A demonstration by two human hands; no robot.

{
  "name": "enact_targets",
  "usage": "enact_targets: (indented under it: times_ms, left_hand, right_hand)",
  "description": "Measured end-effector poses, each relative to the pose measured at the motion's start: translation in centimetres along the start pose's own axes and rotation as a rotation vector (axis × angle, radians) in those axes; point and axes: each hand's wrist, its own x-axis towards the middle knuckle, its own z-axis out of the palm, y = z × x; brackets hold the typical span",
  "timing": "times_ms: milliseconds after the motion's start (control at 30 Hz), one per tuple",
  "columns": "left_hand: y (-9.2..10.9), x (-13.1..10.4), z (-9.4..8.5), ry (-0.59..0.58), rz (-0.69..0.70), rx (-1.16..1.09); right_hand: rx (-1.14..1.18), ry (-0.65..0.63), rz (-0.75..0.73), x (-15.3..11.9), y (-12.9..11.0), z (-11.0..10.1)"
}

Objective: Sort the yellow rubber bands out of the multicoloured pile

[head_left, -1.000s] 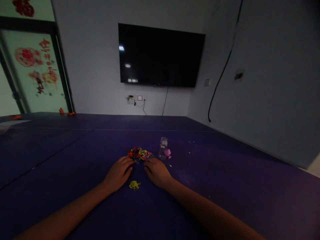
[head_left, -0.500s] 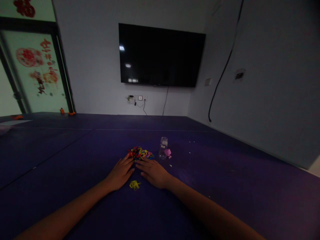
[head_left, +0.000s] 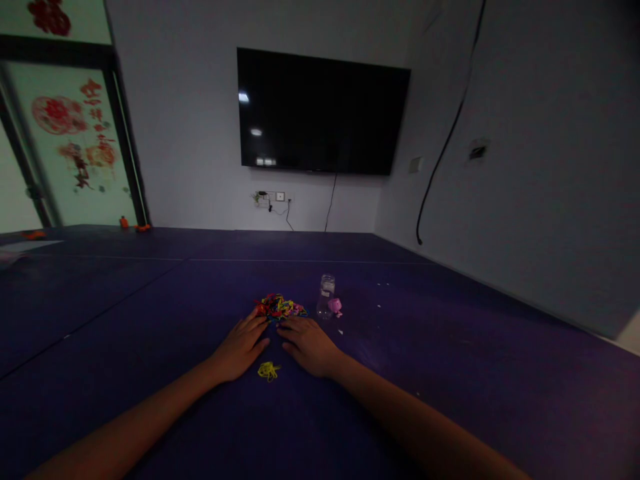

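A heap of rubber bands (head_left: pixel 281 307) in red, yellow, blue and pink lies on the purple surface (head_left: pixel 200 427) in front of me. My left hand (head_left: pixel 242 348) rests flat at the heap's near left edge, its fingertips touching or very close to the bands. On the near right edge lies my right hand (head_left: pixel 309 345), palm down with fingers stretched out and nothing held. Between my wrists sits a small separate bunch of yellow rubber bands (head_left: pixel 269 371). A clear jar (head_left: pixel 326 297) stands upright just right of the heap, with a pink object (head_left: pixel 335 306) beside it.
White scraps (head_left: pixel 341 332) are scattered right of the jar. Far left are orange objects (head_left: pixel 143 228) near a glass door (head_left: pixel 75 147). A television (head_left: pixel 320 113) hangs on the far wall, and a black cable (head_left: pixel 445 147) dangles on the right wall.
My right hand has shifted very slightly to the right, widening the gap between my fingertips. The heap, the yellow bunch and the jar look the same.
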Motion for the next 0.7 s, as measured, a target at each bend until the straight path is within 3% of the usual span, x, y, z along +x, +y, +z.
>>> enact_targets:
  times_ms: [400, 700]
  left_hand:
    - [-0.27, 0.24, 0.38, -0.058, -0.037, 0.016]
    - [-0.83, 0.06, 0.76, -0.029, 0.000, 0.013]
  right_hand:
    - [-0.013, 0.005, -0.007, -0.02, -0.05, -0.01]
    - [-0.041, -0.064, -0.035, -0.04, 0.34, 0.33]
